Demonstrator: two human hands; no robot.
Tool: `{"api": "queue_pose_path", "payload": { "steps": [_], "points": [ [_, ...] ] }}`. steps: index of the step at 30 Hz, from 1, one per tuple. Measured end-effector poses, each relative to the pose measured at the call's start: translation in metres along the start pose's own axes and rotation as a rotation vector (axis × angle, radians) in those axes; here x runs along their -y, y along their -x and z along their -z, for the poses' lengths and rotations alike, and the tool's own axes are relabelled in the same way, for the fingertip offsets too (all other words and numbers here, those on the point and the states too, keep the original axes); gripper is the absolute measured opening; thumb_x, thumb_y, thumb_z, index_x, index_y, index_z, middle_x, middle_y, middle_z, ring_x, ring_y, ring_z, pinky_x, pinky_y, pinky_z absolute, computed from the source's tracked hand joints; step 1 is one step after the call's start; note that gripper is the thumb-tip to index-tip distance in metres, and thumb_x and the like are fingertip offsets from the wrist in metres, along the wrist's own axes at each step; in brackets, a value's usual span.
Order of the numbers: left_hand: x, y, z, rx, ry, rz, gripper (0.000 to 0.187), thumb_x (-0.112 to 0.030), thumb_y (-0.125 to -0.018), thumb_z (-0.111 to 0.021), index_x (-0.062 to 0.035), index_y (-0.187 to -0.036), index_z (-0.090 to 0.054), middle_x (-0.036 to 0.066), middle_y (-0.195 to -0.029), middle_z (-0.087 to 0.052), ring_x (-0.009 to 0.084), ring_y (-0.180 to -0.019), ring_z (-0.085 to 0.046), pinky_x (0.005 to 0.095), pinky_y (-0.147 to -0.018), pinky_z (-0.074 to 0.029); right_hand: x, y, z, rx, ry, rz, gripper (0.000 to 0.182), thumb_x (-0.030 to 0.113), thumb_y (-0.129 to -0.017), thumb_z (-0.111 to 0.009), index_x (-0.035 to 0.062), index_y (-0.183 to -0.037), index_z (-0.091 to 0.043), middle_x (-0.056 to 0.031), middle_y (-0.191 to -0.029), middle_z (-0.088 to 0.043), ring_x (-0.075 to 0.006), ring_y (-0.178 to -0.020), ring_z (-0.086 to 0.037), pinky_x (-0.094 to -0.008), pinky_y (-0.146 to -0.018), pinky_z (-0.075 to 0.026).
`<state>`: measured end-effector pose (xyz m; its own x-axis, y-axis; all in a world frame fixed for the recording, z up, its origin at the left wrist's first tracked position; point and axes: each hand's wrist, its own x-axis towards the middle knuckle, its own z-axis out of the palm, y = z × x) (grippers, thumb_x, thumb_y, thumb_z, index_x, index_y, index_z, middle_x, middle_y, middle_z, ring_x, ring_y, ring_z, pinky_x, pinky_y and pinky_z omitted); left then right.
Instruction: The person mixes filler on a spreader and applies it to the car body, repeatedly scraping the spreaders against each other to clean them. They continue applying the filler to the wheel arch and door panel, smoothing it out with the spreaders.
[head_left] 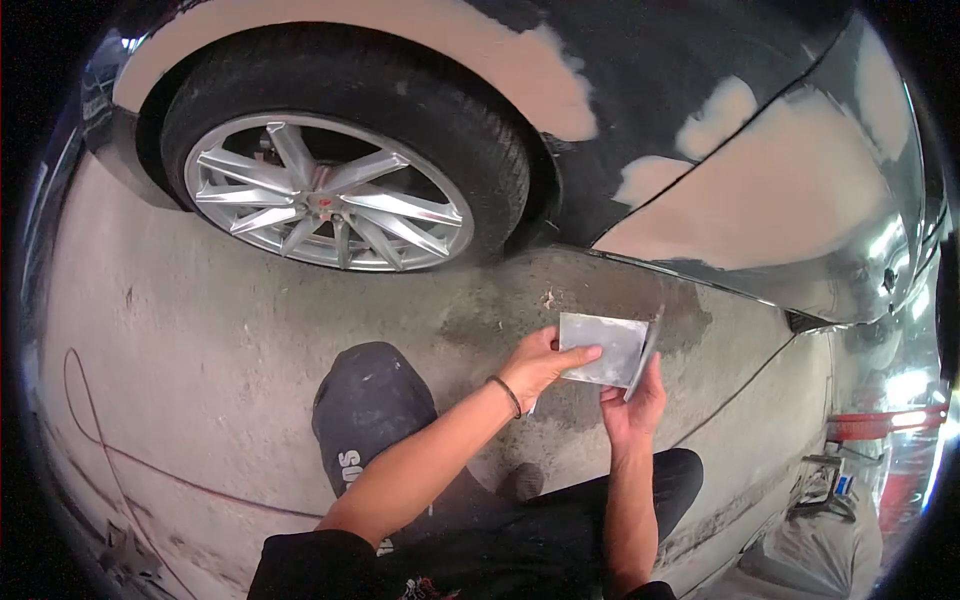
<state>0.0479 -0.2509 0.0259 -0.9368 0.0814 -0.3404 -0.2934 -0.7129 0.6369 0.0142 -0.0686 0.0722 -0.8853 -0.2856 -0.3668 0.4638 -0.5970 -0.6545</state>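
Note:
My left hand is closed on a flat, grey rectangular metal spreader, with the thumb lying across its face. My right hand pinches a second thin spreader, seen almost edge-on and a little blurred against the right end of the first. Both are held low over the floor, in front of the car's lower side. A small pale tip pokes out beneath my left hand; what it belongs to is hidden.
A dark car panel with tan filler patches stands ahead. A tyre with a silver wheel is at left. A reddish hose lies on the concrete floor. A grey covered object sits lower right.

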Motion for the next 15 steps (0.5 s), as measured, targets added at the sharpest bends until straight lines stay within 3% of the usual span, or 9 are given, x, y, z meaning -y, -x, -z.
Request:
{"api": "queue_pose_path", "payload": {
  "steps": [2, 5, 7, 10, 12, 14, 15],
  "points": [
    [-0.012, 0.004, -0.008, 0.015, 0.019, -0.092, 0.047, -0.023, -0.099, -0.079, 0.0027, -0.137, -0.065, 0.010, -0.130, -0.072, 0.0169, -0.117, -0.067, 0.0352, -0.102, -0.054, 0.010, -0.001, 0.000, -0.055, 0.006, 0.074, 0.042, 0.044, -0.108, -0.062, 0.0106, -0.134, -0.066, -0.0048, -0.123, -0.075, -0.0227, -0.114, -0.071, -0.0445, -0.101, -0.056],
    [-0.009, 0.002, -0.011, 0.020, -0.015, -0.171, 0.048, -0.027, -0.104, -0.073, 0.0001, -0.141, -0.060, 0.008, -0.129, -0.073, 0.0154, -0.116, -0.066, 0.0360, -0.102, -0.054, 0.009, -0.001, -0.005, -0.223, 0.369, 0.247, 0.042, 0.033, -0.102, -0.072, 0.0062, -0.134, -0.064, -0.0080, -0.121, -0.073, -0.0217, -0.110, -0.071, -0.0438, -0.095, -0.057],
    [-0.004, 0.006, -0.011, 0.013, -0.360, -0.246, 0.052, -0.028, -0.102, -0.075, 0.0009, -0.142, -0.057, 0.010, -0.127, -0.073, 0.0165, -0.115, -0.067, 0.0361, -0.101, -0.054, -0.004, 0.000, -0.018, -0.335, 0.740, 0.431, 0.041, 0.019, -0.098, -0.076, 0.0000, -0.132, -0.062, -0.0111, -0.119, -0.071, -0.0190, -0.107, -0.069, -0.0370, -0.093, -0.055],
    [-0.010, 0.012, -0.007, 0.094, -0.691, -0.279, 0.060, -0.025, -0.096, -0.081, 0.0003, -0.142, -0.052, 0.014, -0.127, -0.072, 0.0200, -0.115, -0.067, 0.0377, -0.102, -0.053, -0.013, 0.012, -0.035, -0.286, 1.000, 0.491, 0.043, 0.019, -0.098, -0.076, -0.0034, -0.132, -0.061, -0.0111, -0.118, -0.070, -0.0171, -0.104, -0.067, -0.0343, -0.094, -0.053],
    [-0.012, 0.014, 0.005, 0.184, -0.796, -0.239, 0.060, -0.024, -0.095, -0.082, -0.0007, -0.142, -0.052, 0.015, -0.128, -0.072, 0.0211, -0.115, -0.067, 0.0385, -0.103, -0.053, -0.004, 0.012, -0.021, -0.162, 1.020, 0.405, 0.044, 0.021, -0.103, -0.073, -0.0016, -0.138, -0.059, -0.0087, -0.124, -0.069, -0.0166, -0.112, -0.064, -0.0335, -0.100, -0.051],
    [-0.011, 0.017, 0.006, 0.339, -0.652, -0.188, 0.060, -0.025, -0.094, -0.082, 0.0011, -0.142, -0.055, 0.013, -0.128, -0.072, 0.0217, -0.114, -0.067, 0.0388, -0.104, -0.053, 0.004, 0.015, -0.020, -0.102, 0.934, 0.324, 0.042, 0.021, -0.104, -0.072, -0.0009, -0.137, -0.060, -0.0079, -0.125, -0.069, -0.0158, -0.114, -0.063, -0.0336, -0.102, -0.049],
    [-0.007, 0.019, 0.006, 0.386, -0.605, -0.178, 0.059, -0.025, -0.094, -0.082, 0.0020, -0.140, -0.057, 0.013, -0.127, -0.073, 0.0212, -0.113, -0.067, 0.0385, -0.103, -0.053, 0.010, 0.014, -0.019, -0.039, 0.964, 0.366, 0.034, 0.025, -0.110, -0.064, 0.0036, -0.136, -0.062, -0.0052, -0.129, -0.068, -0.0158, -0.119, -0.062, -0.0350, -0.104, -0.049]
  ]
}}
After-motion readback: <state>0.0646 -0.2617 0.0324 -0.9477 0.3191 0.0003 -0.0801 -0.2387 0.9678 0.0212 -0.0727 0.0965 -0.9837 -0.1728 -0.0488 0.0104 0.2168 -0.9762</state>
